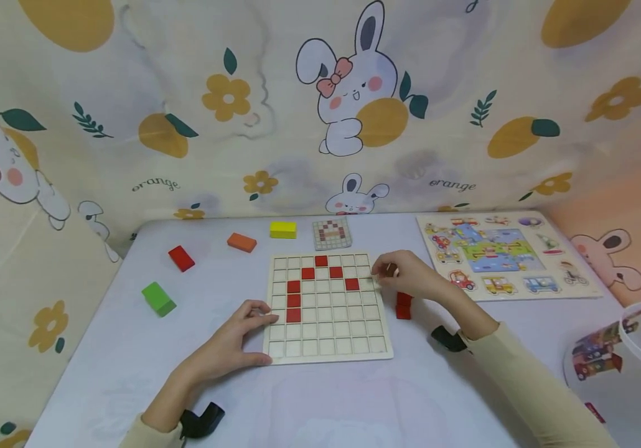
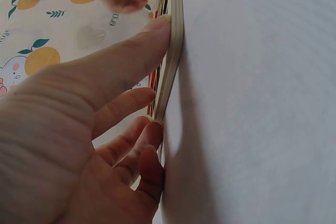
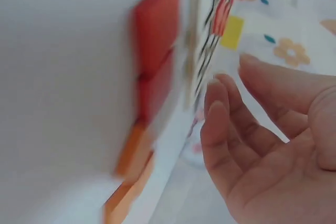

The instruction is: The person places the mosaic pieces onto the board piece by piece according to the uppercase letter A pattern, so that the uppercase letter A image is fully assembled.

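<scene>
A cream grid board (image 1: 332, 336) lies flat, with several red square tiles (image 1: 294, 300) set in its cells. My left hand (image 1: 231, 339) holds the board's near left corner, thumb at the corner and fingers along the left edge. Over the board's upper right edge hovers my right hand (image 1: 410, 274); its thumb and fingertips are apart, with nothing between them in the right wrist view. Beside the board's right edge sit red blocks (image 1: 404, 306) and, below the right hand, orange blocks (image 3: 134, 150), mostly hidden in the head view.
A small pattern card (image 1: 332, 234) lies behind the board. Yellow (image 1: 283, 230), orange (image 1: 241, 242), red (image 1: 181, 259) and green (image 1: 159, 299) blocks are scattered on the left. A picture puzzle (image 1: 511, 255) lies at the back right; a white tub (image 1: 606, 392) stands in front of it.
</scene>
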Tool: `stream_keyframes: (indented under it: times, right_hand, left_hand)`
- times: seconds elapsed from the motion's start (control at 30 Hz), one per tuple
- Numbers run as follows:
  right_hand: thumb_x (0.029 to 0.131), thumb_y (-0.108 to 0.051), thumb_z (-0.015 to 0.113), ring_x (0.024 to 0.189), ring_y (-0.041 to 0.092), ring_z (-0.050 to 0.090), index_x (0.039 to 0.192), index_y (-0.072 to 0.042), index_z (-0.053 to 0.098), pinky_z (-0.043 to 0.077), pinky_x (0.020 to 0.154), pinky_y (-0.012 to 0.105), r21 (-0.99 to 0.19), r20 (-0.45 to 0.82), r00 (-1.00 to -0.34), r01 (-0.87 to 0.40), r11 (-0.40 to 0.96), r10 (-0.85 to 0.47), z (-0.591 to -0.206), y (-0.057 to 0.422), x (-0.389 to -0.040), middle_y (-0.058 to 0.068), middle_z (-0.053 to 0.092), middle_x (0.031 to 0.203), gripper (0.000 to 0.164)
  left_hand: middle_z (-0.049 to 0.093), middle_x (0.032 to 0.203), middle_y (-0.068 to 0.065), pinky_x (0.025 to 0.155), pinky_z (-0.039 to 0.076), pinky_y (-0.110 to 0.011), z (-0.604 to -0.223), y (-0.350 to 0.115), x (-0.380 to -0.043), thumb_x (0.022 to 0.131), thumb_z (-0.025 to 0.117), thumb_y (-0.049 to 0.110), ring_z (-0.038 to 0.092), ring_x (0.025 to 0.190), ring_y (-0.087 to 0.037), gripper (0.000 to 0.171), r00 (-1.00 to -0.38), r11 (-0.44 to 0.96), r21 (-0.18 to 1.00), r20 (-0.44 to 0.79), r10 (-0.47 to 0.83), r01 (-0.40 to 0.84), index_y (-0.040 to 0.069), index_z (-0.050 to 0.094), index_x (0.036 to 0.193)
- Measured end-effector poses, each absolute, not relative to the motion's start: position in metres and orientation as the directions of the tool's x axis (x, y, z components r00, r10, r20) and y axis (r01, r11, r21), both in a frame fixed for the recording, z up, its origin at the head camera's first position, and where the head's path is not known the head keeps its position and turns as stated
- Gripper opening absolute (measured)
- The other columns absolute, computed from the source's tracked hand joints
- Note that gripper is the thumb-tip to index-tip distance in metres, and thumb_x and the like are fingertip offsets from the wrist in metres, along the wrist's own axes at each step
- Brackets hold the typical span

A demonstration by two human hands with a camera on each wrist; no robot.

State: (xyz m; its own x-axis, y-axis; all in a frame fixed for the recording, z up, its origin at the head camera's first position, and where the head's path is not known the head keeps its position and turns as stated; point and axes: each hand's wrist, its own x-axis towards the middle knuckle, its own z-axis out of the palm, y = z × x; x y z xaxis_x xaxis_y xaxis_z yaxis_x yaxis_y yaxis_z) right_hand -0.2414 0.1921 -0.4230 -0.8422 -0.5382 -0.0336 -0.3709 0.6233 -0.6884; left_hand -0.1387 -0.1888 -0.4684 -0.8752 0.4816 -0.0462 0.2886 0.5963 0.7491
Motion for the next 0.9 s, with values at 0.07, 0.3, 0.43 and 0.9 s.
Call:
stream_keyframes:
  times: [0.07,0.3,0.43,0.9]
  right_hand:
    - [0.087,0.002,0.071,0.082,0.021,0.056,0.101,0.0,0.069,0.048,0.07,0.031,-0.693,-0.064,-0.844,-0.347,0.632,-0.533,-0.424,0.207,-0.235,0.005,0.065,0.09,0.014]
    - [0.083,0.0,0.077,0.087,0.023,0.053,0.108,-0.004,0.068,0.047,0.073,0.03,-0.69,-0.093,-0.852,-0.318,0.65,-0.516,-0.434,0.24,-0.212,0.005,0.063,0.1,0.026]
    - [0.084,0.002,0.075,0.088,0.022,0.051,0.112,-0.004,0.067,0.046,0.071,0.028,-0.697,-0.079,-0.848,-0.329,0.637,-0.524,-0.437,0.242,-0.205,0.004,0.062,0.103,0.03]
    - [0.082,0.005,0.076,0.085,0.02,0.052,0.106,-0.005,0.069,0.046,0.071,0.026,-0.661,-0.084,-0.836,-0.361,0.658,-0.543,-0.441,0.238,-0.203,0.002,0.061,0.096,0.026]
  left_hand:
    - [0.042,0.14,-0.002,0.109,0.037,-0.054,-0.468,-0.188,-0.139,0.077,0.087,0.027,0.04,0.129,-0.026,0.069,-0.875,0.594,0.75,-0.044,0.482,0.289,0.012,0.059,0.138]
    - [0.042,0.14,-0.002,0.108,0.038,-0.053,-0.468,-0.187,-0.139,0.077,0.087,0.028,0.041,0.128,-0.025,0.069,-0.874,0.602,0.743,-0.046,0.483,0.294,0.012,0.059,0.138]
    - [0.042,0.14,-0.002,0.108,0.038,-0.054,-0.468,-0.188,-0.138,0.077,0.087,0.029,0.041,0.128,-0.025,0.069,-0.877,0.605,0.74,-0.044,0.478,0.292,0.012,0.06,0.138]
    - [0.041,0.14,0.0,0.109,0.036,-0.054,-0.47,-0.188,-0.139,0.077,0.087,0.031,0.04,0.129,-0.025,0.07,-0.88,0.607,0.743,-0.052,0.473,0.283,0.013,0.059,0.139]
